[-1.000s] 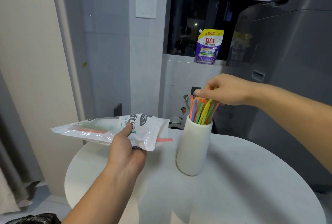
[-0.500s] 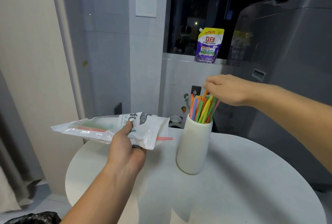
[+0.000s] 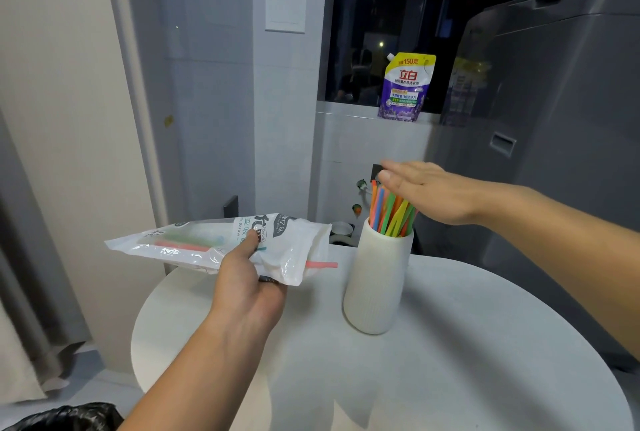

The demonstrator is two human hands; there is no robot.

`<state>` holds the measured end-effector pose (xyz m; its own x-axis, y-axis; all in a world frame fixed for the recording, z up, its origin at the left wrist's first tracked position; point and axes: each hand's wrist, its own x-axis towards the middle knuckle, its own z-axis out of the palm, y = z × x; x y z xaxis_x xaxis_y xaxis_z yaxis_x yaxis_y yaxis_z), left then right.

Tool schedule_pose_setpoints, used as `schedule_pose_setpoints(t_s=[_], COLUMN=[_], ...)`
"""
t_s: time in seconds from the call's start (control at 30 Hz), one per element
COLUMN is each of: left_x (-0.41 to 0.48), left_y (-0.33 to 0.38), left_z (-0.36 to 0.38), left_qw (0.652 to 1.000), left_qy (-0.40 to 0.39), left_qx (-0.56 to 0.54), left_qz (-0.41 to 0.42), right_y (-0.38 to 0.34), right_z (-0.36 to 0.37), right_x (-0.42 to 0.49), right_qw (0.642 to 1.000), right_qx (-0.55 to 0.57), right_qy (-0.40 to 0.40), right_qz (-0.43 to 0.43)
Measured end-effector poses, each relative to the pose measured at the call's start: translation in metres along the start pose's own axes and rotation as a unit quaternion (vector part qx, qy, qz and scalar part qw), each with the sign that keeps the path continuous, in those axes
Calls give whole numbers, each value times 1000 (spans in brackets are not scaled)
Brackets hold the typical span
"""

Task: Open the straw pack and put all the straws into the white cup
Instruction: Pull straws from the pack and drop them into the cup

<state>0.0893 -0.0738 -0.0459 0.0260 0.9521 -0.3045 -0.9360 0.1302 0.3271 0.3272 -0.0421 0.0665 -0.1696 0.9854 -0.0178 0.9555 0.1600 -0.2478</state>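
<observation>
Left hand (image 3: pixel 247 287) grips the straw pack (image 3: pixel 194 240), fingers hidden beneath; right hand (image 3: pixel 429 191), flat, hides tops of straws (image 3: pixel 389 212).

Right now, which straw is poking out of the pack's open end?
The red straw, jutting level from the straw pack toward the white cup; the other straws stand bunched in that cup or lie inside the pack.

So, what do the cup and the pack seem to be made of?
The cup looks like matte ceramic, perhaps plastic: white, dull, finely ribbed. The pack looks like thin glossy plastic film: see-through, crinkled, with bright glints.
</observation>
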Motion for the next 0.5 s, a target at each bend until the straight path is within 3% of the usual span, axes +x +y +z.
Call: schedule_pose_setpoints(t_s=[0.07, 0.13, 0.2, 0.23, 0.27, 0.33, 0.37, 0.4, 0.43, 0.5], left_x=[-1, -2, -2, -4, -6, -9, -11, -13, -14, -18], left_y=[1, 2, 3, 3, 4, 1, -1, -5, -9, -19], left_z=[1, 4, 5, 7, 9, 13, 15, 16, 17, 17], left_qw=[1000, 1000, 999, 998, 997, 991, 987, 983, 978, 964], left_qy=[2, -4, -29, -47, -64, -95, -106, -114, -121, -136], left_qx=[-1, 1, 16, 27, 42, 76, 91, 106, 124, 170], left_qz=[1, 2, 11, 17, 26, 56, 75, 94, 114, 151], right_y=[-5, -15, -30, -37, -46, -69, -76, -79, -80, -81], right_z=[-4, -5, 6, 20, 38, 76, 92, 104, 113, 125], right_x=[-7, -23, -46, -58, -70, -90, -93, -93, -90, -88], right_qw=[995, 956, 896, 880, 874, 839, 787, 714, 639, 533], right_qx=[-21, -52, 19, 98, 201, 449, 569, 671, 745, 824], right_qy=[94, 282, 427, 450, 432, 308, 231, 165, 110, 57], right_qz=[-13, -68, -118, -118, -98, 1, 59, 113, 158, 185])
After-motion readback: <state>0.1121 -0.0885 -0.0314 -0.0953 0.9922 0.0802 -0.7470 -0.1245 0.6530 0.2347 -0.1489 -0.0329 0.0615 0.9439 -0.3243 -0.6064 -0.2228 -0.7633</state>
